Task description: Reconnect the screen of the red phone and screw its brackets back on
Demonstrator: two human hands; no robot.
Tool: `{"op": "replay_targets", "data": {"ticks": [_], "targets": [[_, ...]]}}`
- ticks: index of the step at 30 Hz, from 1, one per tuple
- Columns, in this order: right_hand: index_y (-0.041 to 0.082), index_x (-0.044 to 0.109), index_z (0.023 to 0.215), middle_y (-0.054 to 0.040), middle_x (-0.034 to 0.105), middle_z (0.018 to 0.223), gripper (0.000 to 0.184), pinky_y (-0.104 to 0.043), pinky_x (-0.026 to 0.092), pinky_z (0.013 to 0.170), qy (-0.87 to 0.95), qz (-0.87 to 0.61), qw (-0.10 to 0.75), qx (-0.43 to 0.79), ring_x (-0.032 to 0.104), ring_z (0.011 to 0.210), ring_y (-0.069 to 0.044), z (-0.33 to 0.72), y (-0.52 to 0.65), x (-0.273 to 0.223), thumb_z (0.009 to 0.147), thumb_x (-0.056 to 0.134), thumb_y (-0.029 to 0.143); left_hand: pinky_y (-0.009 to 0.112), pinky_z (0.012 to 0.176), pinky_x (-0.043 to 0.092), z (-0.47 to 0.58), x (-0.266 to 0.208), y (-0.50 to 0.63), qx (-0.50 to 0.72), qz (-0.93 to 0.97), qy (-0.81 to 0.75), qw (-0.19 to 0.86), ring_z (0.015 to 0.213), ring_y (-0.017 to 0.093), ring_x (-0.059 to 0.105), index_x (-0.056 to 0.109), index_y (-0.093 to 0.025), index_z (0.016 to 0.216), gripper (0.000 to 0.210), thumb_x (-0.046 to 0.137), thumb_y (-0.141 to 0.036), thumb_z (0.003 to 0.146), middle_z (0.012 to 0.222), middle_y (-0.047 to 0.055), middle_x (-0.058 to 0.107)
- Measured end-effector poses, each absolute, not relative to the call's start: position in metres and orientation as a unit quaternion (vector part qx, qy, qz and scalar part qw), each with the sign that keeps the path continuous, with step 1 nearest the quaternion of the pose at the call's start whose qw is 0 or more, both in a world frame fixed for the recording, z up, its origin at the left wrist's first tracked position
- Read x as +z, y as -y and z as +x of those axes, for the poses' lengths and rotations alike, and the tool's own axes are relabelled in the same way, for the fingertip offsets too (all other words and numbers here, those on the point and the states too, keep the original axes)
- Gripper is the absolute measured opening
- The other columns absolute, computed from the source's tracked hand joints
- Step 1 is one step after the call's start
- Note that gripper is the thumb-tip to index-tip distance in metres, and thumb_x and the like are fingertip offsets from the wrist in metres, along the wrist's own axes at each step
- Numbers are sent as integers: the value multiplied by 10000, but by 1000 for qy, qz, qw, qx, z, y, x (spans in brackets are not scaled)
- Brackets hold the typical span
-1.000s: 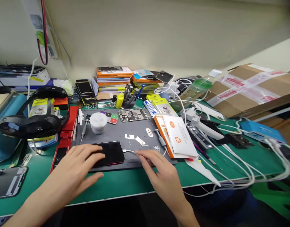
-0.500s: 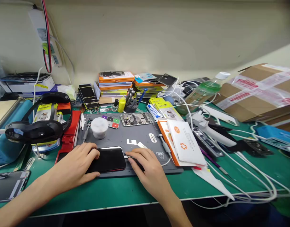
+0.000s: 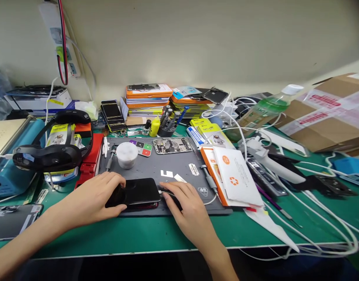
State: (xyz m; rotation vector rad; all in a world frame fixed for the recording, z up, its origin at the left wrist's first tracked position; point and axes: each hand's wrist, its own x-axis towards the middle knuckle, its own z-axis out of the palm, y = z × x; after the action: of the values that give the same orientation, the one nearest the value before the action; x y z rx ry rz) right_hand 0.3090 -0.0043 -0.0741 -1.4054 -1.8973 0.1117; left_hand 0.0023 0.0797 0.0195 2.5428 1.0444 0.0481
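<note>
you grip the left end of a black smartphone (image 3: 143, 190) at a cluttered repair bench, your left hand (image 3: 96, 199) spread just wide enough to put fingers over its far edge and thumb along its near one. the smartphone lies between your hands, its long axis running left to right, roughly in line with the white cable plug (image 3: 160, 191) at its right short end. your right hand (image 3: 187, 205), pinched narrow, holds that plug just beside the smartphone; whether it is seated in the port, you cannot tell from this angle. your left hand is the nearer, in contact with the smartphone. beneath is a grey work mat (image 3: 156, 166), near its front edge, on a green benchtop (image 3: 150, 236). behind the smartphone are a lidded plastic tub (image 3: 127, 155) and, farther back, a bare phone chassis (image 3: 173, 146). a white envelope (image 3: 238, 177) lies right of the smartphone, past your right hand; a black headset (image 3: 47, 157) sits well to its left, and a pale wall (image 3: 197, 47) rises behind everything.
</note>
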Motion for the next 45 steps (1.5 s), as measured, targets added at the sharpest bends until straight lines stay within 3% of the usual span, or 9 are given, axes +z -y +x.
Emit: {"op": "replay_targets", "data": {"ticks": [6,16,23,27,40,45], "targets": [[257,699,1373,-57,752,1221,238,-413,563,989,749,-540,381,36,694,1119,-246,310,4,-77,1188,552,230,386,931,559,3,29,-92,6,867,-421,266,1115,280,752,639,-298,1313,403,687,-590,1039,1250,34,767],[263,707,1348,-39,742,1230,212,-390,545,999,753,-536,381,31,678,1135,-232,310,5,-77,1189,569,241,374,1051,553,2,34,-108,24,802,-450,391,1257,272,747,631,-297,1235,465,576,-726,1063,1358,31,800],[260,703,1359,-41,734,1210,219,-389,535,988,757,-534,376,24,671,1119,-231,311,5,-77,1193,561,242,336,833,476,8,33,-112,62,770,-502,390,935,236,693,633,-279,1164,561,450,-802,1081,1031,-2,767],[252,701,1346,-37,720,1204,210,-379,527,996,762,-529,372,19,656,1120,-218,311,6,-77,1190,565,216,336,816,434,11,31,-113,76,768,-509,381,897,228,625,639,-272,1159,588,413,-809,1080,984,-5,696],[221,706,1300,-64,715,1154,163,-405,557,919,792,-502,348,-6,668,1048,-237,315,1,-73,1148,652,199,407,982,542,13,19,-114,142,750,-531,367,1058,256,639,591,-251,1274,638,310,-798,1102,1156,44,673],[222,689,1231,-61,724,1156,97,-400,590,897,812,-491,312,32,694,1031,-236,320,-6,-60,1150,639,205,434,1058,594,3,16,-114,172,767,-519,335,1246,292,710,619,-261,1389,619,345,-749,1126,1341,75,742]]}}
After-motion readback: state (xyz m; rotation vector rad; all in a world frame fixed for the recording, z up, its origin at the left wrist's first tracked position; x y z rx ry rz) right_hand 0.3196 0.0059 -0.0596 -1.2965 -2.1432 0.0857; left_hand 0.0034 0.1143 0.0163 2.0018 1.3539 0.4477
